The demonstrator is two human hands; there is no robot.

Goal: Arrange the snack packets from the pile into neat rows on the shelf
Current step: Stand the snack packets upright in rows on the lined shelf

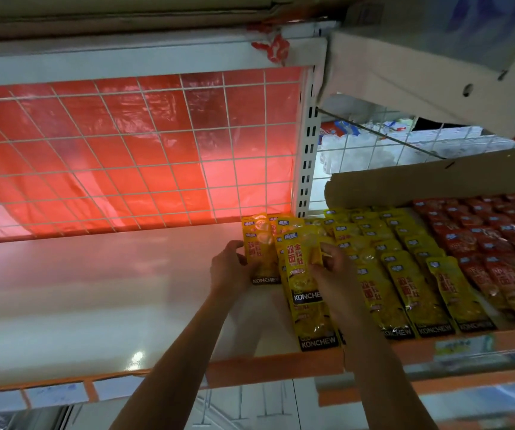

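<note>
Left hand (234, 265) grips end yellow packet (258, 248); right hand (334, 270) pinches next packet (296, 262) | straightening row (312, 321) | best: overlap evenly, bottoms level with shelf edge (275, 371)

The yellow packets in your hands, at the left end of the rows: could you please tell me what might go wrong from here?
The front packet lies right at the orange shelf edge, below the right hand; a nudge could knock it off.
The left hand grips the leftmost yellow packet and the right hand pinches the tilted packet beside it; they overlap crookedly, so this row may end up skewed against the neat yellow rows.
</note>
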